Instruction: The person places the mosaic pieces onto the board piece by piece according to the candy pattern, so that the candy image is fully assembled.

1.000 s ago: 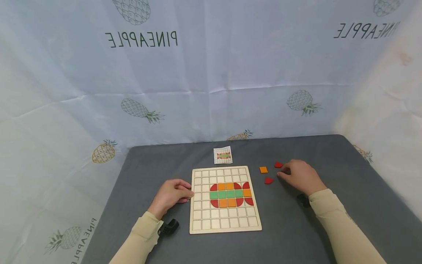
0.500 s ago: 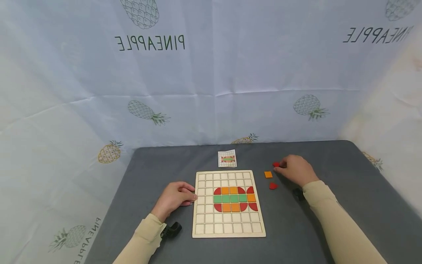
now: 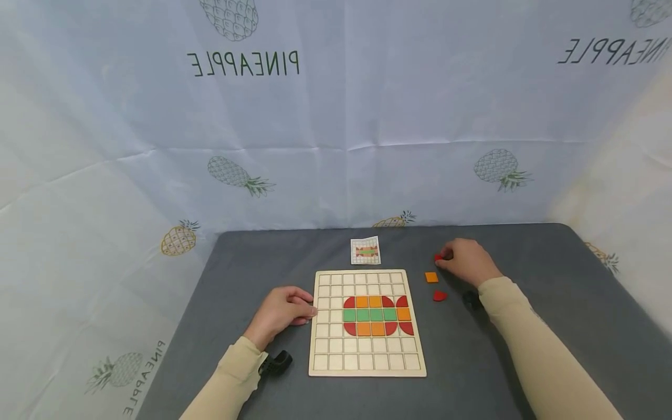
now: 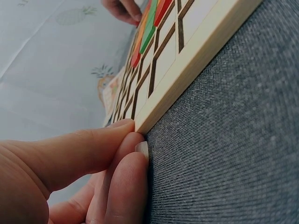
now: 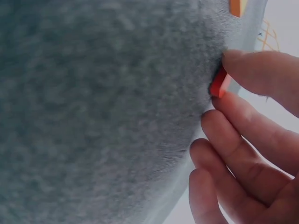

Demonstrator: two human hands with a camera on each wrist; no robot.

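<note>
A square wooden grid board [image 3: 367, 356] lies on the table, with red quarter-round, orange square and green square tiles [image 3: 370, 315] set in its middle rows. At its left edge, my left hand [image 3: 283, 312] pinches the rim between thumb [image 4: 93, 144] and forefinger. To the right of the board's far corner, my right hand [image 3: 469, 261] pinches a small red tile [image 5: 219, 83] between thumb and forefinger, low over the cloth. Its other fingers are loosely bent. An orange square tile [image 3: 431, 277] and another red tile [image 3: 440, 296] lie nearer, left of that hand.
A small paper card [image 3: 365, 251] printed with a coloured grid pattern lies behind the board. Grey cloth covers the table [image 3: 273, 251]. A white pineapple-print curtain [image 3: 336, 116] hangs along the back and sides.
My right hand has moved slightly left to the far red tile and taken it between thumb and forefinger. The left hand stays at the board's edge; the head view has shifted a little.
</note>
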